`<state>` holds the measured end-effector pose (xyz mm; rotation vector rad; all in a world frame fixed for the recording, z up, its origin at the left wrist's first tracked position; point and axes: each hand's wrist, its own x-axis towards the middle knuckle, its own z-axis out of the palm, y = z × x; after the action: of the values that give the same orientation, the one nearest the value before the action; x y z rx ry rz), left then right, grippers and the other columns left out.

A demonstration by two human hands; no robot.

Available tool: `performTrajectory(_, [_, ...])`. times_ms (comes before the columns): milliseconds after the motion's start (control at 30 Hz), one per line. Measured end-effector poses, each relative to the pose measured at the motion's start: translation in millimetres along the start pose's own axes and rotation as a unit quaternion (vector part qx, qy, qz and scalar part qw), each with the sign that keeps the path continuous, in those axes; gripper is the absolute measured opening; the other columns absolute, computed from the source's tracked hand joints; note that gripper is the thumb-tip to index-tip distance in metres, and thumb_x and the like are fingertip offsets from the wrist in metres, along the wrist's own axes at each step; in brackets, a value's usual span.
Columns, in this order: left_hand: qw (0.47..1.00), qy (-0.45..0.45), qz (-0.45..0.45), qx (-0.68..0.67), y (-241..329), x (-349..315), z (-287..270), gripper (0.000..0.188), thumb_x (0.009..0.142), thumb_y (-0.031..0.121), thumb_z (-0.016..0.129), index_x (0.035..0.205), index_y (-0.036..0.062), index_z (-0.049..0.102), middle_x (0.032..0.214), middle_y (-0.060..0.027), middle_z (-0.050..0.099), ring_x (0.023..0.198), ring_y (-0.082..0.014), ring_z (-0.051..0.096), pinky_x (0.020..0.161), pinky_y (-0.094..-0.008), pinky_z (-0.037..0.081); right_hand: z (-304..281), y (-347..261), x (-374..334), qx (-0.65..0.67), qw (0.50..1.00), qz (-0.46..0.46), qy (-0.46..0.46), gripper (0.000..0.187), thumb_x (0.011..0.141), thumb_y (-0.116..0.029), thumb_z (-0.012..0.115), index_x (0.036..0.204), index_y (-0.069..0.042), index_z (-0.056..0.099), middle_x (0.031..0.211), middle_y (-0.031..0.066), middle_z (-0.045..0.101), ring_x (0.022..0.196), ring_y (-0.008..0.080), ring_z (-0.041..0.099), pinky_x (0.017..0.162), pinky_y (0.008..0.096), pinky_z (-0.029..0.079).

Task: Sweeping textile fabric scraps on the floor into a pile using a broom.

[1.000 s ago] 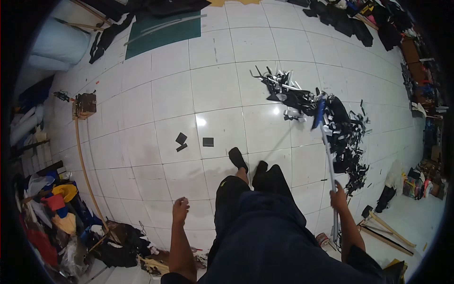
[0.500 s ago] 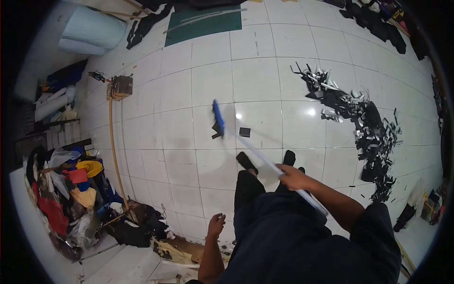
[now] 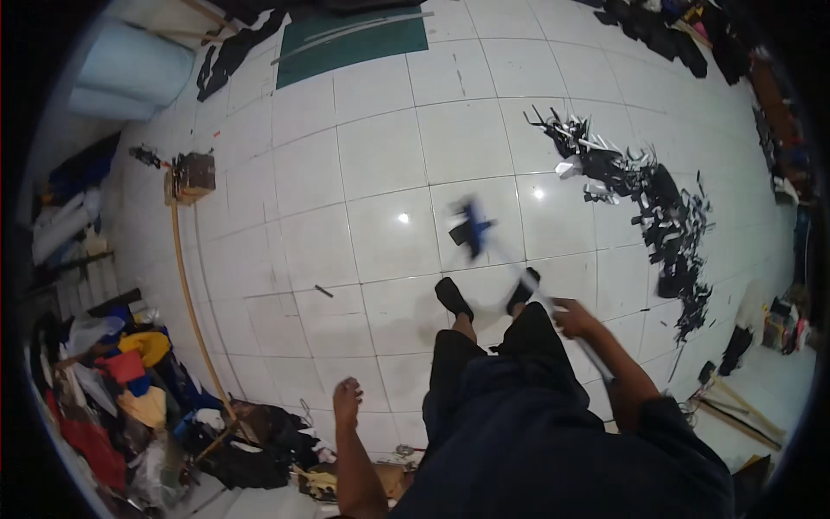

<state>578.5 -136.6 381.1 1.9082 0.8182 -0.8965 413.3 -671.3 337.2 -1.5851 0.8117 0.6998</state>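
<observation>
Fingers of your right hand are wrapping the pale broom handle; its blurred blue head, now swung rightward, is sweeping the floor ahead of your feet. Your left hand is hanging loosely open, holding nothing.

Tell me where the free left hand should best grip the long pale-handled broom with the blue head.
Probably on the bare handle between the blue head and the right hand. The broom slants down-left, so the left hand would come across from the left, ahead of the legs.
</observation>
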Motion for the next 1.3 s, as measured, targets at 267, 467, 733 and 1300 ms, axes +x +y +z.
performTrajectory(267, [0.998, -0.054, 0.021, 0.001, 15, 1, 27, 0.037, 0.082, 0.027, 0.054, 0.108, 0.0022, 0.048, 0.086, -0.0041, 0.054, 0.071, -0.0118, 0.052, 0.059, -0.0247, 0.041, -76, 15, -105, -0.166, 0.942, 0.078, 0.28, 0.052, 0.074, -0.009, 0.045, 0.125, 0.0, 0.035, 0.068, 0.0165, 0.056, 0.044, 0.0203, 0.052, 0.04, 0.0329, 0.044])
performTrajectory(467, [0.995, -0.075, -0.047, 0.056, -35, -20, 36, 0.041, 0.08, 0.029, 0.056, 0.109, 0.0021, 0.049, 0.087, -0.0069, 0.056, 0.072, -0.0134, 0.053, 0.06, -0.0255, 0.042, 3, -140, -115, -0.041, 0.995, 0.078, 0.054, 0.051, 0.078, -0.007, 0.043, 0.128, -0.012, 0.035, 0.059, 0.0033, 0.047, 0.041, 0.0103, 0.042, 0.037, 0.0258, 0.039])
performTrajectory(733, [0.988, 0.051, -0.003, -0.149, -73, -64, 1, 0.041, 0.08, 0.029, 0.055, 0.111, 0.0029, 0.047, 0.089, -0.0035, 0.054, 0.078, -0.0131, 0.053, 0.065, -0.0264, 0.042, 134, -172, -15, -0.241, 0.939, -0.241, -0.034, 0.052, 0.077, -0.019, 0.049, 0.125, -0.003, 0.036, 0.085, 0.0237, 0.059, 0.074, 0.0329, 0.06, 0.07, 0.0394, 0.045])
performTrajectory(1300, [0.866, -0.035, 0.04, -0.498, -347, -54, -275, 0.019, 0.084, 0.024, 0.047, 0.095, 0.0084, 0.05, 0.066, -0.0007, 0.046, 0.054, -0.0083, 0.044, 0.046, -0.0218, 0.038, 233, -158, 56, -0.338, 0.909, -0.196, 0.146, 0.051, 0.078, -0.013, 0.047, 0.124, 0.002, 0.034, 0.08, 0.025, 0.058, 0.068, 0.0347, 0.059, 0.064, 0.0388, 0.046])
